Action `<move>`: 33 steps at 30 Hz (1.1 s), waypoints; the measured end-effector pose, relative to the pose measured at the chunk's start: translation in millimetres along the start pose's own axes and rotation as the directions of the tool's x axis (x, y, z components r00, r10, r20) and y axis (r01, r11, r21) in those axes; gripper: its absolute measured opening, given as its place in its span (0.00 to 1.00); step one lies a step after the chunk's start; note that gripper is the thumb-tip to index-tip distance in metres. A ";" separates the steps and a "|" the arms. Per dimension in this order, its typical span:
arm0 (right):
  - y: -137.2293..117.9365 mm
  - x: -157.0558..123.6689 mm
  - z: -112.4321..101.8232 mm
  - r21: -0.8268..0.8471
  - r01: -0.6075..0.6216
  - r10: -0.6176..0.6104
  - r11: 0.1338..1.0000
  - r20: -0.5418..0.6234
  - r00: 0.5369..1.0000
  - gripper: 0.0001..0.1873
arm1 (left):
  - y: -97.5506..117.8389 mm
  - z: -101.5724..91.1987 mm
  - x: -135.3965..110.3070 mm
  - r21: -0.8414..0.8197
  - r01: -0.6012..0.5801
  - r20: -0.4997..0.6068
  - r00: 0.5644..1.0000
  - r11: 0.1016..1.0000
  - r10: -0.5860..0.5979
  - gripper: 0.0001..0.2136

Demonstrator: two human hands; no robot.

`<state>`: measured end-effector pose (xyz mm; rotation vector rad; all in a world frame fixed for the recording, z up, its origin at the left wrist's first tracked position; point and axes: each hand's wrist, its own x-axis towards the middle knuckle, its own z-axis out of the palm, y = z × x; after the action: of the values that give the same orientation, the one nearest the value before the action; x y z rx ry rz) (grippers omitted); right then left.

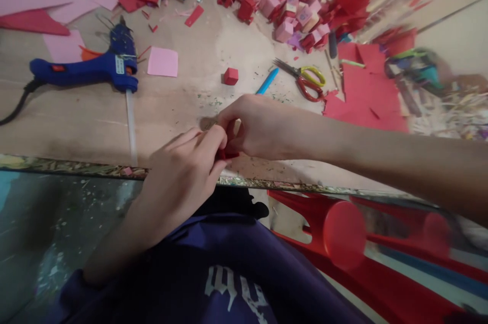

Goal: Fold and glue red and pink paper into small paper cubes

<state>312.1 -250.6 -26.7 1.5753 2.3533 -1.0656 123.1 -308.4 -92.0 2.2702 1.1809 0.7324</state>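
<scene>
Near the table's front edge, my left hand and my right hand meet, their fingers closed round a small red piece. Most of that piece is hidden by my fingers, so I cannot tell its exact shape. Just beyond my hands lies a small red cube. A blue pen-like stick points away from behind my right hand. Scissors with yellow and red handles rest to its right.
A blue glue gun lies at left, its glue stick reaching the table edge. A pink paper square is beside it. Pink and red cubes are heaped at the back. Red sheets lie right. A red stool stands below.
</scene>
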 end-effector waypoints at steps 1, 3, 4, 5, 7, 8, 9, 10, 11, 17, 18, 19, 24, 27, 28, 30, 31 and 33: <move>-1.0 0.3 0.3 0.000 -0.006 0.006 1.000 -0.003 1.000 0.04 | -0.6 0.5 -0.3 -0.002 -0.003 -0.001 1.000 1.000 0.003 0.09; -2.5 0.5 1.0 -0.009 -0.017 0.016 1.000 -0.018 1.000 0.04 | -1.7 1.4 -0.6 -0.004 -0.002 0.000 1.000 1.000 0.002 0.09; -3.3 0.4 1.4 -0.013 -0.023 0.022 1.000 -0.026 0.999 0.03 | -2.1 1.7 -0.6 -0.003 -0.001 0.002 1.000 1.000 0.001 0.09; -4.1 0.4 1.6 -0.015 -0.028 0.028 0.999 -0.029 0.999 0.03 | -2.4 1.9 -0.5 0.001 0.000 0.003 1.000 1.000 0.000 0.09; -6.0 0.2 1.5 -0.011 -0.035 0.034 0.999 -0.027 0.999 0.04 | -2.5 2.0 0.0 0.019 0.005 0.006 1.000 1.000 -0.006 0.10; -7.1 0.2 1.2 -0.009 -0.037 0.037 0.999 -0.023 0.999 0.05 | -2.5 1.9 0.4 0.028 0.008 0.009 1.000 1.000 -0.009 0.10; -8.2 0.2 0.8 -0.010 -0.040 0.040 0.999 -0.017 0.999 0.05 | -2.4 1.8 0.8 0.036 0.011 0.012 1.000 0.999 -0.012 0.09; -9.2 0.3 0.5 -0.012 -0.044 0.044 0.999 -0.010 0.999 0.05 | -2.4 1.7 1.2 0.040 0.015 0.017 1.000 0.999 -0.015 0.09; -10.2 0.5 0.1 -0.014 -0.049 0.049 0.999 -0.006 0.999 0.06 | -2.4 1.7 1.5 0.042 0.017 0.021 1.000 0.999 -0.018 0.09; -12.0 1.6 -2.3 0.010 -0.051 0.051 0.999 0.014 0.999 0.08 | -4.6 3.8 1.8 0.045 0.034 0.023 0.999 0.998 -0.035 0.08; -11.6 1.6 -3.3 0.016 -0.050 0.050 0.999 0.028 0.998 0.08 | -5.1 4.4 1.6 0.043 0.037 0.021 0.999 0.998 -0.037 0.08; -11.0 1.4 -4.4 0.025 -0.047 0.046 0.999 0.041 0.998 0.08 | -5.6 4.9 1.5 0.041 0.038 0.019 0.999 0.998 -0.039 0.09; -6.8 -5.6 -8.7 0.080 0.019 -0.020 0.997 0.013 1.000 0.09 | -5.3 6.5 1.6 0.019 0.036 0.010 0.999 0.999 -0.036 0.08; -4.6 -15.5 -9.5 0.046 0.087 -0.083 0.995 -0.075 0.994 0.10 | -2.8 6.1 1.3 0.032 0.050 -0.005 0.999 0.998 -0.049 0.07; -4.1 -19.5 -9.7 0.031 0.104 -0.100 0.994 -0.102 0.990 0.10 | -1.9 5.6 1.0 0.034 0.054 -0.010 0.999 0.998 -0.053 0.07; -3.6 -27.8 -10.1 0.001 0.133 -0.131 0.991 -0.159 0.979 0.10 | -0.4 4.0 0.3 0.020 0.048 -0.014 0.999 0.999 -0.048 0.07; -3.6 -32.0 -10.3 -0.016 0.147 -0.147 0.989 -0.187 0.971 0.10 | 0.3 3.2 0.0 0.004 0.039 -0.013 0.999 0.999 -0.039 0.07; -3.2 -40.8 -10.0 -0.055 0.176 -0.184 0.983 -0.238 0.954 0.12 | 1.4 1.6 -0.4 -0.031 0.014 -0.012 1.000 0.999 -0.014 0.07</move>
<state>330.5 -276.5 0.9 1.5856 2.7054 -0.9031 124.7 -309.7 -92.4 2.2331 1.1821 0.7549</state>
